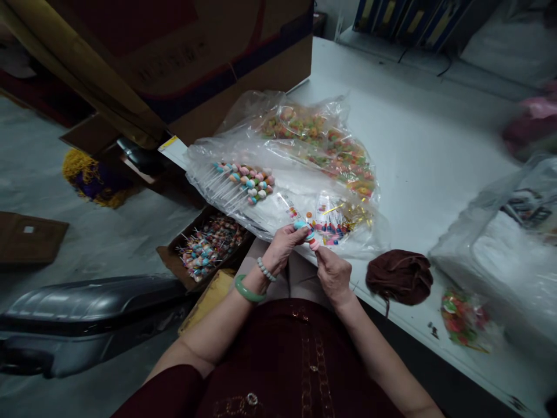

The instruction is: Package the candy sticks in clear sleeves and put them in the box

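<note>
Between both hands is a small candy-like stick (313,240) with blue, white and pink rounded pieces. My left hand (282,247), with a bead bracelet and a green bangle at the wrist, pinches its blue upper end. My right hand (335,274) is closed at its pink lower end; any stick inside the fist is hidden. Just beyond the hands lie small colourful pieces (333,227) with gold ties (359,215) on clear plastic. Farther left on the plastic rests a bunch of similar pastel candy-like sticks (252,181), their white stems pointing left.
Clear bags of orange and green pieces (313,130) lie across the white table (418,139). A brown cloth pouch (399,276) sits right. Below left stands an open box of finished-looking sticks (211,247), beside a grey suitcase (91,302). A large carton (243,87) rises behind.
</note>
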### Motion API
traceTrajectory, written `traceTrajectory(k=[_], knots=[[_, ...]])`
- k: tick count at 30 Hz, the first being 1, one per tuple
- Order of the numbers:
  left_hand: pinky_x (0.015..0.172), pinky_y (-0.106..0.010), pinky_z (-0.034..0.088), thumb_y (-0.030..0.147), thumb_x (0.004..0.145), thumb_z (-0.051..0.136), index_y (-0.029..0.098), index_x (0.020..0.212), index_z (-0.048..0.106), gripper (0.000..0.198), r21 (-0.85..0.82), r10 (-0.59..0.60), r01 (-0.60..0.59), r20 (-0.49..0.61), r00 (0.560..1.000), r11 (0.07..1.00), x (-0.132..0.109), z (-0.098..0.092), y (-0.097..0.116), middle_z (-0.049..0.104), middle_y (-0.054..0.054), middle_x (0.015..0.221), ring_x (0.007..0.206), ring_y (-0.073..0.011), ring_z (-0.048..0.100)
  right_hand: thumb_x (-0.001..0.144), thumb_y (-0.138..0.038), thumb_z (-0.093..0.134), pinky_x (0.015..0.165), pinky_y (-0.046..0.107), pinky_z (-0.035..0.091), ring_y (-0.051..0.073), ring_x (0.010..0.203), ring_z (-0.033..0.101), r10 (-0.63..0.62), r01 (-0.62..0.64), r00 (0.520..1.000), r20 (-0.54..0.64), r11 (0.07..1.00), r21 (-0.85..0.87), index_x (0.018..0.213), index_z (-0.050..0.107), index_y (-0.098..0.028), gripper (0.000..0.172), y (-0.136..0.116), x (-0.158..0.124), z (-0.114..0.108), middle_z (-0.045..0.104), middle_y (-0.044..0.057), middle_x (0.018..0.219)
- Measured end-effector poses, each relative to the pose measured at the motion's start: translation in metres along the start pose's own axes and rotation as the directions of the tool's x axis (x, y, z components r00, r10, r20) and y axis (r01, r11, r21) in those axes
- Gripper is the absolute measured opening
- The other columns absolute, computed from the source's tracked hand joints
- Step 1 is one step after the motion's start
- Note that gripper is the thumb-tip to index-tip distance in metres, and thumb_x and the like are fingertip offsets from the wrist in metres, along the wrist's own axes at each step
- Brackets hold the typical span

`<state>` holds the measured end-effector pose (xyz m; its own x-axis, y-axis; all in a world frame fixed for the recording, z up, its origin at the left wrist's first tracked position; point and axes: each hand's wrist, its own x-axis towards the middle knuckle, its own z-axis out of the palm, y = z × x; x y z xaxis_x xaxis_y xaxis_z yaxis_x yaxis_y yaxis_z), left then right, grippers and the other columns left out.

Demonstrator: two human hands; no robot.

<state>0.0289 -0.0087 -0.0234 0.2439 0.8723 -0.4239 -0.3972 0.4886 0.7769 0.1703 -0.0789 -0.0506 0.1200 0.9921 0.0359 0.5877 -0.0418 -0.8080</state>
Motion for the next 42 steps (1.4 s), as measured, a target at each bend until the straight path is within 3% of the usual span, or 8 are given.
traceTrajectory(k=[3,7,10,16,20,26,38,42], knots=[[0.077,-0.027,0.048,0.041,0.062,0.085,0.011,0.08,0.071,0.038,-0.026,-0.04,0.04,0.002,0.999,0.999,0.0,0.001,-0.002,0.069,-0.003,0.076,0.069,-0.0111,0.061,0.084,-0.033,0.059,0.064,0.029,0.037,0.017,0.065,0.053,0.11,-0.116,0.993,0.038,0.956,0.27,0.087,0.071,-0.026,0.015,-0.003,0.007,0.004,0.064,0.002,0.07],[0.076,-0.029,0.05,0.041,0.061,0.086,0.011,0.081,0.069,0.041,-0.112,-0.146,0.151,0.052,0.988,0.982,0.003,-0.004,0.001,0.07,-0.006,0.077,0.068,-0.0133,0.063,0.075,-0.033,0.064,0.05,0.023,0.029,0.009,0.047,0.038,0.264,-0.348,0.937,0.227,0.692,0.632,0.079,0.068,-0.022,0.012,-0.007,0.015,0.007,0.047,-0.006,0.053],[0.078,-0.034,0.053,0.043,0.064,0.085,0.014,0.09,0.069,0.043,-0.231,-0.152,0.176,0.115,0.982,0.957,0.007,-0.01,0.01,0.071,-0.008,0.085,0.076,-0.0181,0.067,0.07,-0.033,0.068,0.046,0.022,0.02,0.007,0.045,0.035,0.31,-0.431,0.901,0.303,0.566,0.703,0.075,0.066,-0.019,0.015,-0.009,0.018,0.005,0.046,-0.006,0.052],[0.079,-0.034,0.055,0.036,0.075,0.078,0.013,0.091,0.068,0.03,-0.302,-0.102,0.11,0.041,0.994,0.947,0.012,-0.006,0.018,0.071,-0.009,0.086,0.089,-0.0229,0.069,0.066,-0.034,0.072,0.042,0.02,0.018,0.005,0.043,0.034,0.327,-0.49,0.871,0.367,0.528,0.693,0.072,0.065,-0.017,0.02,-0.009,0.021,0.004,0.049,-0.006,0.053],[0.078,-0.034,0.055,0.042,0.081,0.071,0.011,0.091,0.069,0.033,-0.254,-0.099,0.106,0.04,0.994,0.961,0.011,-0.004,0.014,0.071,-0.012,0.087,0.092,-0.0247,0.07,0.06,-0.031,0.078,0.037,0.019,0.008,0.002,0.037,0.025,0.331,-0.658,0.753,0.569,0.339,0.673,0.074,0.06,-0.017,0.026,0.001,0.024,0.004,0.045,-0.009,0.048],[0.079,-0.036,0.055,0.055,0.083,0.062,0.011,0.095,0.069,0.046,-0.266,-0.159,0.174,0.077,0.984,0.948,0.009,-0.009,0.014,0.072,-0.013,0.085,0.092,-0.0268,0.07,0.073,-0.033,0.074,0.035,0.017,0.006,0.002,0.033,0.009,0.108,-0.851,0.525,0.844,0.088,0.518,0.082,0.056,-0.018,0.025,0.014,0.024,0.0,0.034,-0.014,0.038],[0.073,-0.032,0.052,0.067,0.065,0.073,0.013,0.084,0.068,0.058,-0.158,-0.075,0.099,0.154,0.985,0.983,0.003,0.006,0.005,0.065,-0.006,0.069,0.078,-0.0208,0.066,0.08,-0.03,0.069,0.035,0.017,0.008,0.004,0.034,0.005,0.041,-0.895,0.445,0.894,-0.015,0.446,0.08,0.052,-0.019,0.02,0.006,0.027,-0.004,0.027,-0.014,0.039],[0.067,-0.029,0.05,0.064,0.071,0.069,0.011,0.084,0.067,0.054,-0.233,-0.129,0.161,0.147,0.981,0.959,0.004,0.011,0.004,0.062,-0.005,0.068,0.067,-0.0157,0.062,0.074,-0.031,0.073,0.035,0.017,0.009,0.003,0.033,0.007,0.138,-0.805,0.59,0.796,0.017,0.593,0.077,0.05,-0.02,0.026,-0.004,0.024,0.0,0.03,-0.014,0.041]])
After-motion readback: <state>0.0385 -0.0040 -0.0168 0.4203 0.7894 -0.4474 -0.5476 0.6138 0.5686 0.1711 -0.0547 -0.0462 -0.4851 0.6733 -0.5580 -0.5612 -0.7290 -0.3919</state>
